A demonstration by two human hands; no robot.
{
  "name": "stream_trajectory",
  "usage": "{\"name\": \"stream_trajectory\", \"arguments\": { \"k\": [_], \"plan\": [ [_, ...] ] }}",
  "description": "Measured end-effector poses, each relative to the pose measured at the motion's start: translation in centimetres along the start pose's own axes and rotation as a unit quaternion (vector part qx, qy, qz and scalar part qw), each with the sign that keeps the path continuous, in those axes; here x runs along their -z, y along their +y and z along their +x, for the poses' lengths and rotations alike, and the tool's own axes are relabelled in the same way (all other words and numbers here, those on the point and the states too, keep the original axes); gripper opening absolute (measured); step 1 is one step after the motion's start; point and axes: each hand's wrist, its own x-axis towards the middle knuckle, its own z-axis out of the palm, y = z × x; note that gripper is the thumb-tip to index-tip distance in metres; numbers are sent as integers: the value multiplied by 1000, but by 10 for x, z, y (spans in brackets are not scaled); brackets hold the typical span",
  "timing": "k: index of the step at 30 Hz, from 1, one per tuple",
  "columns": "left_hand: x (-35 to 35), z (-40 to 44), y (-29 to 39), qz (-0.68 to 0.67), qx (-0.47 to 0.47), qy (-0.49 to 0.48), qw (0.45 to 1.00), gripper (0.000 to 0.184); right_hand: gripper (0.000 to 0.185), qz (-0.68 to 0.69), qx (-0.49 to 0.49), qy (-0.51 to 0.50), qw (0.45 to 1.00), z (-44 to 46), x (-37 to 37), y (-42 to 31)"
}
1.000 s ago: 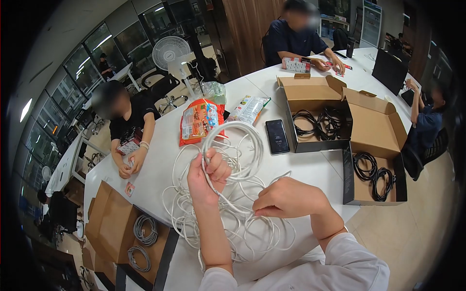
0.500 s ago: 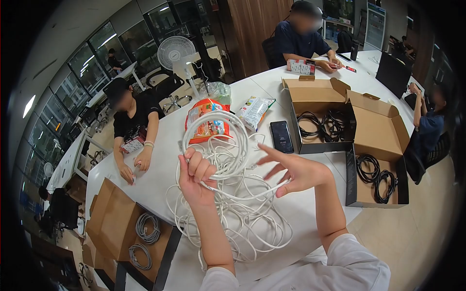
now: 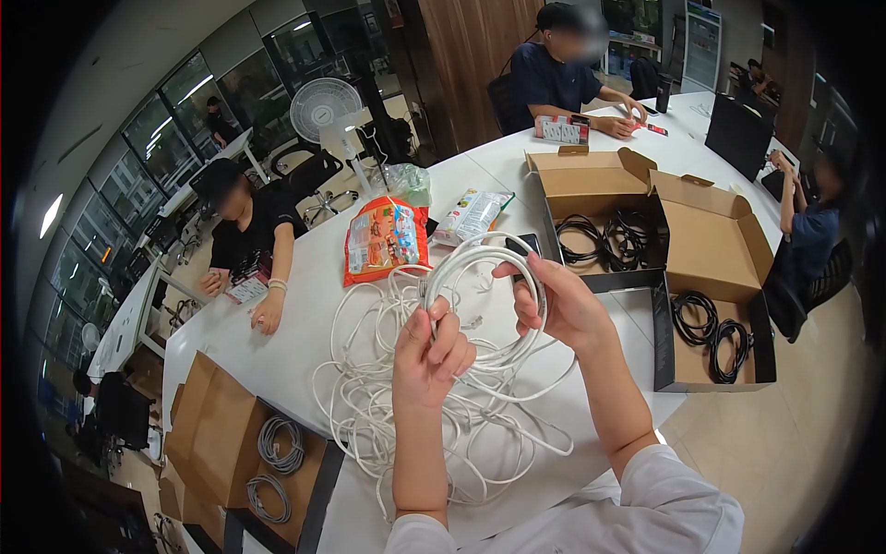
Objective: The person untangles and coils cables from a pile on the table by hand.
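Note:
A coil of white cable [image 3: 459, 263] is held up in front of me between both hands. My left hand [image 3: 432, 360] is closed around its lower left side, thumb up. On the coil's right side, my right hand [image 3: 565, 309] grips the loops between thumb and bent fingers. Beneath lies a loose tangle of white cable [image 3: 351, 427] spread over the white table [image 3: 295, 369]; a strand runs from the coil down to it. A small clear plug [image 3: 473, 322] shows between my hands. The phone [image 3: 522, 244] behind the coil is partly hidden.
Open cardboard boxes with black cables [image 3: 694, 319] stand right; another with grey cables [image 3: 281, 445] is at lower left. A red snack bag [image 3: 386, 242] and a white-green packet [image 3: 472, 217] lie beyond the tangle. Co-workers sit at left, far side and right.
My right hand has closed from spread fingers onto the coil's right side. The coil and my left hand have shifted right and slightly down. The left co-worker's hands have moved apart.

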Motion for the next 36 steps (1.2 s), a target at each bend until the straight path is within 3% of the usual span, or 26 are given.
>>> {"name": "stream_trajectory", "arguments": {
  "k": [4,8,14,23,26,31,34,36],
  "plan": [
    [5,0,0,-27,10,16,999,29,60,-34,26,78,996,-2,-24,2],
    [5,1,-2,-40,22,42,998,38,62,-30,28,83,996,3,-18,11],
    [7,-3,-6,107,30,100,989,45,62,22,-17,56,998,5,-10,11],
    [2,-6,-5,131,31,53,990,55,51,75,-50,61,994,6,-7,10],
    [4,-4,-5,71,43,20,996,55,51,64,-39,72,995,7,-6,11],
    [3,-4,-3,61,51,44,996,51,50,78,-31,116,990,7,-18,9],
    [2,-3,-3,73,31,78,994,46,44,125,-30,42,991,9,-11,11],
    [2,-2,-2,58,-5,114,992,42,32,49,30,137,989,9,-24,13]
  ]
}}
